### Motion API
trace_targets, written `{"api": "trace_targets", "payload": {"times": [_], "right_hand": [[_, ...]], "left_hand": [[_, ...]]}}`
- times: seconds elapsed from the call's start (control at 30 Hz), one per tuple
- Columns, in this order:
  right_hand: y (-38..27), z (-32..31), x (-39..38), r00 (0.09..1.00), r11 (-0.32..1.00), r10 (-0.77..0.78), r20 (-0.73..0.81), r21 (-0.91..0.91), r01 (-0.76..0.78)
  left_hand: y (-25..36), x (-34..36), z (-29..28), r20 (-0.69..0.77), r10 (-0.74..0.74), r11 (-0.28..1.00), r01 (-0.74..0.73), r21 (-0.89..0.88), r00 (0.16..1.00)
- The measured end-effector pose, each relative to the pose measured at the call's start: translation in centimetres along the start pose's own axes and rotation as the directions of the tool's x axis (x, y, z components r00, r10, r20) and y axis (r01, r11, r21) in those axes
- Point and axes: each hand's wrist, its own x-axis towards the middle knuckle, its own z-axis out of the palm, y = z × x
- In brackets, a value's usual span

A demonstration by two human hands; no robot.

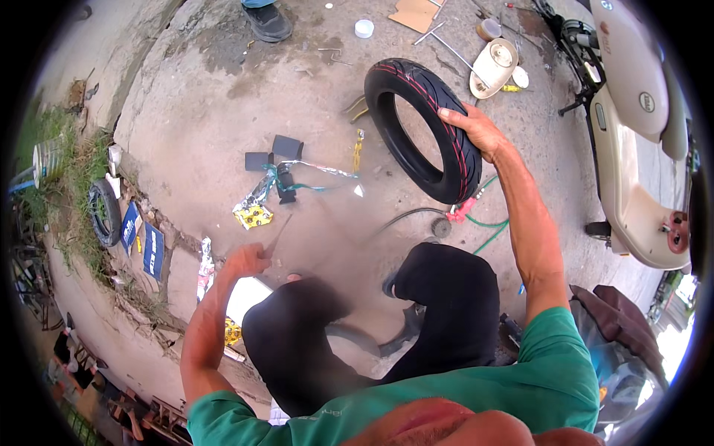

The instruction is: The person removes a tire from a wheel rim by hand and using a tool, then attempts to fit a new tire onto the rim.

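My right hand (476, 130) grips a black tyre (390, 167) with red line markings on its tread, holding it raised at an angle right of centre. My left hand (249, 260) is lower left with curled fingers, near a faint thin strip; what it holds, if anything, is unclear. Near it lie crumpled foil and yellow packaging (253, 215), dark flat pieces (286, 147) and a silver foil wrapper (204, 267). A red fitting (460, 210) with a green hose (487, 245) lies below the tyre. A hazy patch blurs the lower middle.
A cream scooter (632, 208) stands at right. Metal tools (450, 52), a cream container (491, 70) and cardboard (409, 15) lie ahead. A person's shoe (268, 22) is at top. A second tyre (104, 212) and blue placards (152, 253) lie by grass at left.
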Motion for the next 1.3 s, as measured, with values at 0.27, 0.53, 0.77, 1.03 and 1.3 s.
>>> {"api": "trace_targets", "payload": {"times": [0.27, 0.53, 0.77, 1.03, 1.3], "right_hand": [[3.9, 3.2, -4.9, 0.995, 0.98, -0.047, -0.092, -0.197, 0.028], [1.3, 2.0, -15.4, 0.999, 0.973, 0.019, -0.036, -0.228, -0.027], [2.5, -6.0, -27.6, 0.992, 0.995, -0.048, -0.117, 0.086, 0.058], [5.9, -11.3, -33.6, 0.869, 0.904, 0.289, -0.401, -0.186, -0.386], [0.6, -18.6, -37.3, 0.848, 0.855, 0.494, -0.194, -0.07, -0.514]], "left_hand": [[5.2, -15.6, -5.0, 0.044, -0.162, 0.913, 0.167, -0.373, 0.986], [5.8, -30.9, -0.3, 0.24, 0.01, 0.965, 0.054, -0.258, 0.971], [11.1, -39.3, 4.2, 0.16, -0.044, 0.91, 0.106, -0.4, 0.986], [23.3, -35.7, -1.2, 0.273, -0.258, 0.627, 0.375, -0.683, 0.927], [23.9, -26.6, -9.5, 0.265, 0.096, 0.976, -0.038, -0.215, 0.959]]}}
